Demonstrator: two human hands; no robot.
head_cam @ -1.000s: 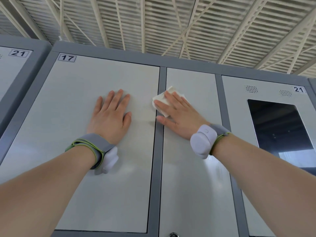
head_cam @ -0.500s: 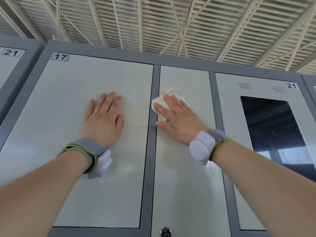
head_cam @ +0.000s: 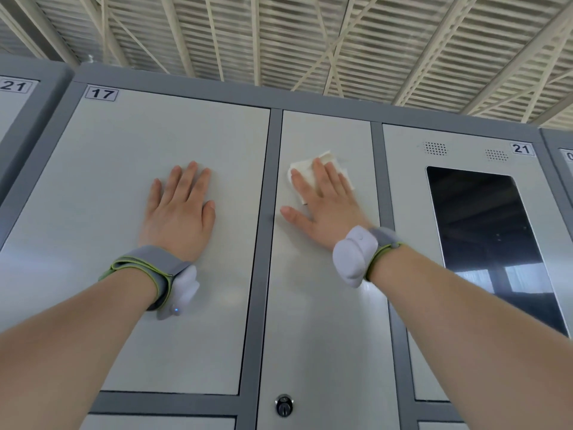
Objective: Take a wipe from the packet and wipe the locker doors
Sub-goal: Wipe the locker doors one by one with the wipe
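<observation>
The white wipe (head_cam: 304, 174) lies flat on the upper part of the narrow locker door (head_cam: 325, 330), folded into a small pad. The right hand (head_cam: 325, 212) presses it against the door with straight fingers, a little spread. The fingers cover the middle of the wipe and its corners show above and beside them. The thumb points to the left, toward the grey frame strip (head_cam: 270, 169), and touches the door, not the wipe.

The left hand (head_cam: 179, 212) rests flat on the wide door (head_cam: 93, 212) beside it, with the fingers straight and close together – it holds nothing. This door has the label 17 (head_cam: 101, 94) in its upper left corner.

Both wrists have a grey band with a green edge – the left band (head_cam: 145, 265) and the right band (head_cam: 386, 240) – and each one carries a white device.

At the bottom of the narrow door there is a round keyhole lock (head_cam: 284, 405). To the right is a panel with a dark screen (head_cam: 483, 243), two small groups of holes and the label 21 (head_cam: 521, 148). Above the lockers is a ceiling (head_cam: 310, 41) of light beams and slats.
</observation>
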